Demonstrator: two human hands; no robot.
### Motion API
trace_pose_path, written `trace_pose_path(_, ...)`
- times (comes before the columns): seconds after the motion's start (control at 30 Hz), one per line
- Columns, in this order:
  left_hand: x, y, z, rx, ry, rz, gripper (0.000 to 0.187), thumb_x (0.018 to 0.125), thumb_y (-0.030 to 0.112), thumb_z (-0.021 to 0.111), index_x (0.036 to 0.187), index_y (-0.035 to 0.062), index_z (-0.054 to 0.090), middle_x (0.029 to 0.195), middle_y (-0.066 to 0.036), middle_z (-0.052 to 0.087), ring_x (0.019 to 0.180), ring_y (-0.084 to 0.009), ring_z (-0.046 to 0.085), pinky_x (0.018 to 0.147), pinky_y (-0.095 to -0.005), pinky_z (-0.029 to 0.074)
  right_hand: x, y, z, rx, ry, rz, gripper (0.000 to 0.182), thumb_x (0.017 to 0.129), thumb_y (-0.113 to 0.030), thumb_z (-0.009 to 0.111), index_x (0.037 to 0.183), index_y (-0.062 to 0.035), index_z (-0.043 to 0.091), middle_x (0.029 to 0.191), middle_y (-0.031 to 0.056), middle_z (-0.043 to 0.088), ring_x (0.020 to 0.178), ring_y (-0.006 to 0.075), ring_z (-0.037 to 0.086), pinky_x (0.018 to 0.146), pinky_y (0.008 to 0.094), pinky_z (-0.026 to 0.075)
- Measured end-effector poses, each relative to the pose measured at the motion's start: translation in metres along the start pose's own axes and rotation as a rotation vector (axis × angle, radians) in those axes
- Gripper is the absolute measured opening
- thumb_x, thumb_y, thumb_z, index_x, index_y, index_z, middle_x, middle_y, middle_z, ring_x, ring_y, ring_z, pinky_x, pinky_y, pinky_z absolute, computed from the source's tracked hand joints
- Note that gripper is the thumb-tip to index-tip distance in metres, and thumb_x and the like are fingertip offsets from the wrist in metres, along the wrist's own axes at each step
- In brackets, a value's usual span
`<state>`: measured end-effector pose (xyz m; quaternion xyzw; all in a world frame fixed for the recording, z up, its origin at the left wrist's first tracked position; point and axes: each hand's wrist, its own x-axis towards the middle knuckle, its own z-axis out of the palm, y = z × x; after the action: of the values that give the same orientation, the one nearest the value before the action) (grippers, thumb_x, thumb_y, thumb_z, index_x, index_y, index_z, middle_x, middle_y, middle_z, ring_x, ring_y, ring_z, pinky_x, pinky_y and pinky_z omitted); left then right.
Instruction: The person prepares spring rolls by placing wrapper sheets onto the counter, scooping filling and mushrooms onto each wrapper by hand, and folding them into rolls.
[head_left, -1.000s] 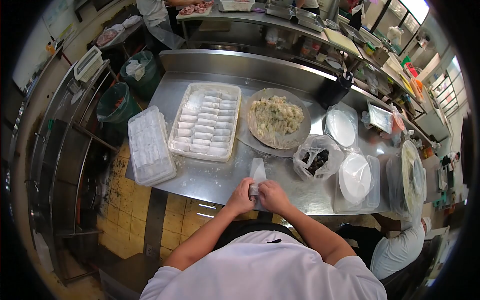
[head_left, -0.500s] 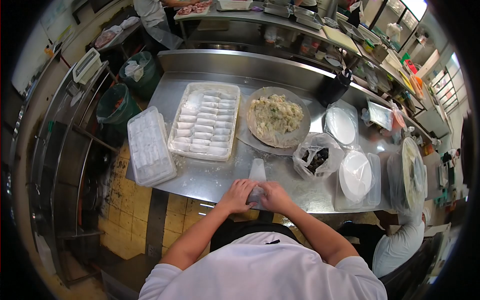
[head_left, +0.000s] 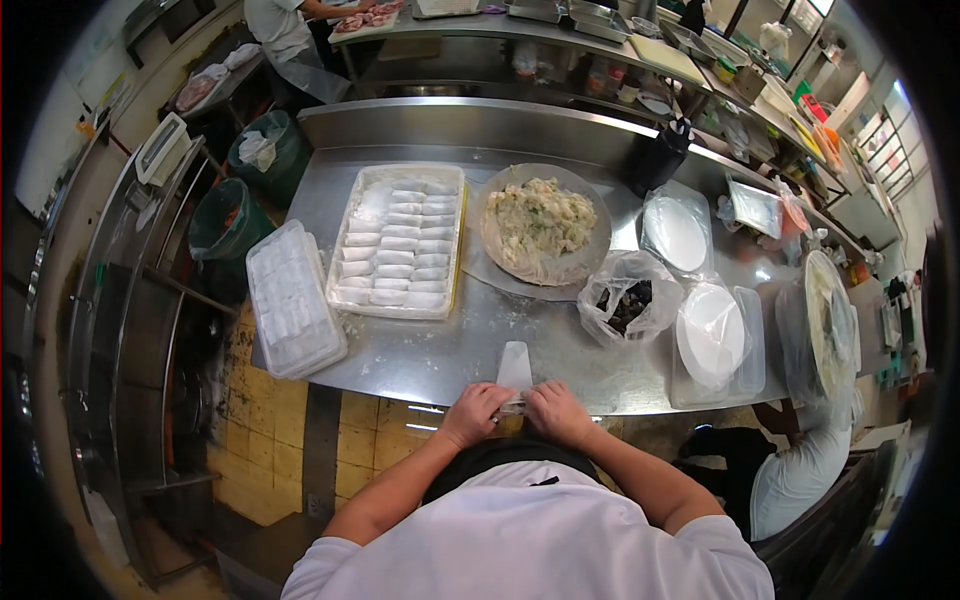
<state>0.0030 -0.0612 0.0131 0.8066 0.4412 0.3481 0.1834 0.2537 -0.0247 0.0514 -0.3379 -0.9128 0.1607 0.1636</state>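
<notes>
At the steel table's front edge, my left hand [head_left: 473, 413] and my right hand [head_left: 560, 411] pinch the near end of a white dough wrapper [head_left: 515, 366] from either side. The wrapper tapers away from me along the tabletop, its far end flat. My fingers partly hide a small bundle at its near end. Beyond it, a white tray [head_left: 334, 308] holds rows of floury white rolls [head_left: 399, 243]. A round platter [head_left: 603, 232] carries a mound of pale, green-flecked filling [head_left: 541, 222].
A clear plastic bag [head_left: 598, 318] with dark pieces lies right of the platter, near bagged white plates [head_left: 710, 335]. A lidded tray of rolls [head_left: 291, 300] overhangs the table's left edge. Green bins [head_left: 228, 215] stand left. Another person [head_left: 800, 485] is close by on the right.
Both hands have drawn slightly toward me with the wrapper. My left fingers, laid across its near end before, are now curled at its left side, with the hands slightly farther apart.
</notes>
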Motion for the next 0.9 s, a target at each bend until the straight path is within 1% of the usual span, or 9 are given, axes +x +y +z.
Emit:
trace_pose_path(0.07,0.005,0.001,-0.002,-0.027,0.008,-0.001,0.049,0.083,0.017,0.083,0.131,0.0121,0.074,0.117,-0.008,0.076,0.115,-0.0331,0.07,0.098,-0.0457,0.055,0.004,-0.001,-0.003,0.024,0.012,0.035,0.029,0.092,-0.017,0.075,0.118,-0.0066,0.071,0.106,0.0129,0.071,0.101,0.0358,0.066,0.095,0.0497,0.051)
trace_pose_path(0.17,0.01,-0.001,0.0,0.042,0.023,-0.006,0.031,0.093,0.027,0.079,0.121,0.0146,0.078,0.112,-0.004,0.075,0.11,-0.0289,0.068,0.095,-0.0432,0.054,0.007,0.001,0.001,0.071,0.031,0.092,0.023,0.093,-0.016,0.075,0.113,-0.0066,0.074,0.104,0.0129,0.071,0.101,0.0362,0.066,0.093,0.0493,0.052)
trace_pose_path(0.27,0.015,-0.005,0.01,0.026,0.066,-0.094,0.02,0.096,0.027,0.078,0.111,0.0146,0.081,0.109,-0.005,0.074,0.104,-0.0308,0.067,0.091,-0.0447,0.053,0.009,0.008,0.012,0.078,0.059,0.166,0.02,0.092,-0.015,0.074,0.11,-0.007,0.076,0.105,0.0128,0.071,0.102,0.0364,0.067,0.093,0.0489,0.052)
trace_pose_path(0.4,0.035,-0.001,0.009,0.053,-0.017,-0.27,0.015,0.097,0.026,0.076,0.104,0.0142,0.082,0.106,-0.007,0.074,0.104,-0.0336,0.066,0.091,-0.0469,0.053,0.018,-0.003,0.008,-0.035,0.186,0.202,0.021,0.09,-0.016,0.075,0.108,-0.0069,0.075,0.106,0.0116,0.069,0.105,0.0348,0.066,0.094,0.0481,0.051)
trace_pose_path(0.5,0.05,-0.003,0.006,0.085,-0.135,-0.391,0.014,0.094,0.024,0.077,0.102,0.0136,0.081,0.104,-0.008,0.072,0.106,-0.0351,0.066,0.092,-0.0477,0.053,0.023,-0.009,-0.003,-0.155,0.073,0.062,0.025,0.087,-0.016,0.075,0.11,-0.0072,0.075,0.107,0.011,0.069,0.106,0.0328,0.066,0.092,0.0467,0.052)
trace_pose_path(0.57,0.062,-0.002,-0.001,0.094,-0.231,-0.476,0.014,0.092,0.022,0.079,0.101,0.0122,0.08,0.104,-0.009,0.071,0.108,-0.0355,0.066,0.093,-0.0479,0.053,0.023,-0.005,0.006,-0.19,0.048,0.051,0.027,0.086,-0.018,0.075,0.11,-0.0072,0.073,0.106,0.0104,0.068,0.105,0.032,0.066,0.092,0.0461,0.052)
trace_pose_path(0.67,0.063,-0.005,-0.014,-0.016,-0.049,-0.243,0.022,0.086,0.018,0.082,0.107,0.0103,0.078,0.108,-0.011,0.071,0.109,-0.0361,0.065,0.094,-0.0493,0.054,0.026,0.005,0.016,-0.219,0.0,0.047,0.028,0.085,-0.019,0.076,0.109,-0.0071,0.071,0.104,0.0105,0.067,0.104,0.0321,0.065,0.093,0.0458,0.052)
trace_pose_path(0.77,0.056,-0.007,-0.028,0.003,-0.164,-0.071,0.033,0.084,0.012,0.084,0.116,0.0077,0.075,0.119,-0.015,0.071,0.109,-0.0384,0.066,0.096,-0.0499,0.054,0.031,0.007,0.014,-0.193,-0.028,0.087,0.025,0.085,-0.019,0.075,0.107,-0.0072,0.07,0.105,0.0116,0.068,0.104,0.0327,0.065,0.093,0.0461,0.052)
trace_pose_path(0.9,0.05,-0.025,-0.016,-0.014,-0.119,-0.046,0.033,0.085,0.012,0.084,0.117,0.0084,0.075,0.113,-0.014,0.072,0.105,-0.0378,0.068,0.092,-0.0471,0.055,0.032,0.011,0.013,-0.127,0.019,0.098,0.024,0.085,-0.018,0.075,0.105,-0.007,0.07,0.107,0.0134,0.069,0.104,0.0335,0.066,0.092,0.0468,0.053)
